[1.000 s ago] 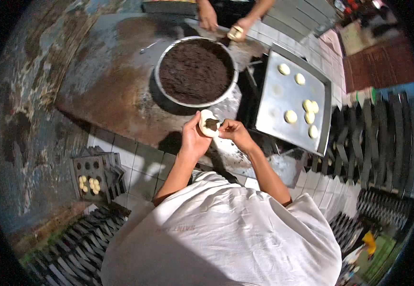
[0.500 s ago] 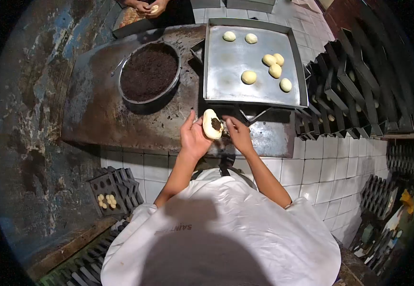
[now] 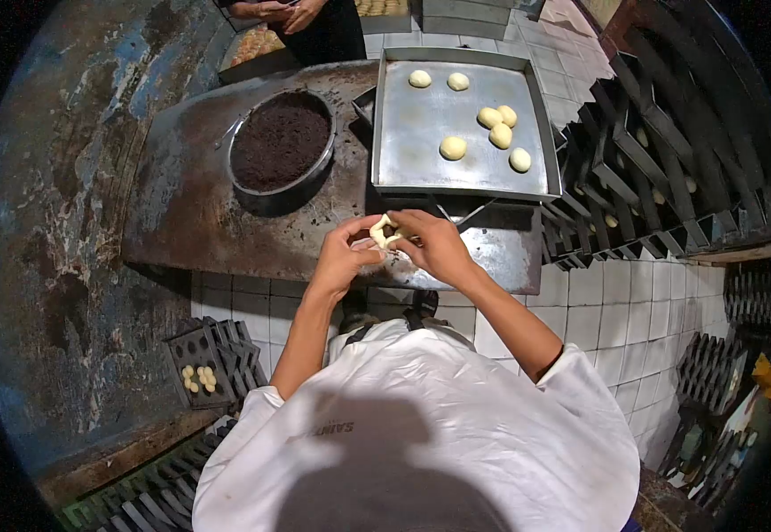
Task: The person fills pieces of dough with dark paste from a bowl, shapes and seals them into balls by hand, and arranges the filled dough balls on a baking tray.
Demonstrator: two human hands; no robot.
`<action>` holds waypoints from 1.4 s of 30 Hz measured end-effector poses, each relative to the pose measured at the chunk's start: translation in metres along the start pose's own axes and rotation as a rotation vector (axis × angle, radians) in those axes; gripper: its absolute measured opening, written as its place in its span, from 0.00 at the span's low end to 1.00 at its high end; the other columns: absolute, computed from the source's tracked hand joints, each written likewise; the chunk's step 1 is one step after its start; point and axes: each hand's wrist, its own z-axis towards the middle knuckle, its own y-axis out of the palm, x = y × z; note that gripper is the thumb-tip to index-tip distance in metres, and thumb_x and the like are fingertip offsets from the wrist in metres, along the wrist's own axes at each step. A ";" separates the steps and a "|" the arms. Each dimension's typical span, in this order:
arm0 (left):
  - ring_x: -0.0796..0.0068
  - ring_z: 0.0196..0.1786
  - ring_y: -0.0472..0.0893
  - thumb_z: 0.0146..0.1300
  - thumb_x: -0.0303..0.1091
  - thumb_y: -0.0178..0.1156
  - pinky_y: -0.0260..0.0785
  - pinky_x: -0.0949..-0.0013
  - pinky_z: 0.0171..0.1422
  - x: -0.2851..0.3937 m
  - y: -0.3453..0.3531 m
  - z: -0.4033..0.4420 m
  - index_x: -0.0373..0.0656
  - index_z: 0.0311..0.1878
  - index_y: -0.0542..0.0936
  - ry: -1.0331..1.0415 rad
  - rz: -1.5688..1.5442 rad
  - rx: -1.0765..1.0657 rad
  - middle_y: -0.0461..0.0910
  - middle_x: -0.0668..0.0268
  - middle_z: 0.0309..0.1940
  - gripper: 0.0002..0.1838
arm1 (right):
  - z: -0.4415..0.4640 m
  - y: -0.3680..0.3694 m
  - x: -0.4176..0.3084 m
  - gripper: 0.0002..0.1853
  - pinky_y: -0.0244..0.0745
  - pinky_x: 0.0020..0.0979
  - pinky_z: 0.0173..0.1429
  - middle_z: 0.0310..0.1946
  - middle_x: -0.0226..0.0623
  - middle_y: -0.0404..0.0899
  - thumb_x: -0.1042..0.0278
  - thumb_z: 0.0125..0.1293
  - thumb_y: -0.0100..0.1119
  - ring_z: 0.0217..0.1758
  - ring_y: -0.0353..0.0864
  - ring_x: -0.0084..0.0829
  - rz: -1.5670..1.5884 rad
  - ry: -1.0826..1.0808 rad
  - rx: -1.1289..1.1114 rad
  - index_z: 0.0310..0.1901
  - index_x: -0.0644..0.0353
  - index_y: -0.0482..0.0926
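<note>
A pale dough piece [image 3: 385,231] with a little dark filling showing in its middle is held between my two hands, above the table's front edge. My left hand [image 3: 346,255] grips its left side, and my right hand [image 3: 439,246] pinches the right side with curled fingers. Beyond them to the left stands a round metal bowl [image 3: 328,155] of dark crumbly filling [image 3: 281,142]. A large metal tray [image 3: 421,168] at the right carries several dough balls, one of them [image 3: 453,148] near its front.
A co-worker's hands [image 3: 301,13] are at the top left, near a box of orange-brown pieces [image 3: 257,44]. Dark metal racks [image 3: 660,151] rise at the right. A mould tray [image 3: 196,371] with dough balls sits low on the left. White tiles [image 3: 585,288] cover the floor.
The view has swung to the right, so the bowl appears farther left. My right hand has closed on the dough, whose edges are now drawn up around the filling.
</note>
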 end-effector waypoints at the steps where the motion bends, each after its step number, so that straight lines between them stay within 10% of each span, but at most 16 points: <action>1: 0.72 0.55 0.82 0.51 0.11 0.67 0.76 0.70 0.61 -0.001 -0.006 -0.002 0.31 0.62 0.79 0.009 -0.002 0.002 0.81 0.61 0.53 0.31 | 0.002 0.001 -0.004 0.24 0.80 0.41 0.56 0.56 0.48 0.82 0.69 0.64 0.66 0.52 0.85 0.48 -0.004 -0.009 0.000 0.62 0.60 0.78; 9: 0.72 0.52 0.84 0.63 0.25 0.70 0.73 0.68 0.63 0.009 -0.040 -0.015 0.33 0.55 0.83 0.265 -0.232 0.428 0.86 0.58 0.49 0.17 | 0.019 0.042 -0.068 0.15 0.80 0.35 0.50 0.44 0.51 0.87 0.71 0.68 0.64 0.44 0.89 0.41 0.545 0.170 0.092 0.54 0.67 0.84; 16: 0.55 0.76 0.68 0.75 0.50 0.47 0.52 0.56 0.82 0.045 -0.076 -0.048 0.30 0.61 0.80 0.423 -0.602 -0.246 0.71 0.45 0.71 0.31 | 0.056 0.067 -0.111 0.19 0.76 0.30 0.52 0.43 0.35 0.77 0.70 0.60 0.72 0.46 0.78 0.28 0.566 0.110 0.211 0.51 0.64 0.79; 19: 0.55 0.78 0.65 0.68 0.37 0.56 0.47 0.56 0.84 0.057 -0.089 -0.052 0.32 0.66 0.77 0.501 -0.484 -0.339 0.64 0.47 0.76 0.26 | 0.064 0.068 -0.141 0.19 0.76 0.25 0.52 0.44 0.29 0.80 0.73 0.62 0.72 0.48 0.79 0.19 0.941 0.273 0.065 0.53 0.62 0.77; 25: 0.60 0.74 0.70 0.71 0.22 0.56 0.65 0.61 0.77 0.054 -0.108 -0.047 0.36 0.74 0.68 0.333 -0.788 -0.076 0.71 0.47 0.70 0.28 | 0.068 0.106 -0.173 0.10 0.75 0.23 0.46 0.39 0.29 0.82 0.73 0.65 0.70 0.43 0.80 0.20 0.681 0.330 0.328 0.46 0.67 0.85; 33: 0.62 0.71 0.74 0.80 0.39 0.52 0.66 0.60 0.74 0.047 -0.137 -0.051 0.35 0.53 0.83 0.431 -0.625 -0.206 0.75 0.49 0.68 0.17 | 0.065 0.133 -0.193 0.17 0.76 0.26 0.49 0.45 0.32 0.78 0.77 0.59 0.74 0.44 0.78 0.22 -0.018 0.087 0.531 0.50 0.64 0.86; 37: 0.57 0.78 0.63 0.75 0.38 0.52 0.49 0.55 0.83 0.062 -0.153 -0.060 0.34 0.51 0.85 0.435 -0.569 -0.375 0.64 0.49 0.77 0.18 | 0.074 0.136 -0.202 0.06 0.76 0.26 0.53 0.39 0.31 0.81 0.78 0.62 0.71 0.46 0.80 0.22 0.725 0.266 0.479 0.39 0.66 0.85; 42: 0.68 0.64 0.78 0.75 0.30 0.55 0.72 0.66 0.68 0.044 -0.159 -0.058 0.33 0.64 0.75 0.175 -0.752 -0.157 0.77 0.56 0.61 0.18 | 0.071 0.152 -0.195 0.13 0.77 0.31 0.54 0.44 0.38 0.85 0.73 0.60 0.72 0.48 0.84 0.30 0.558 0.211 0.451 0.46 0.66 0.87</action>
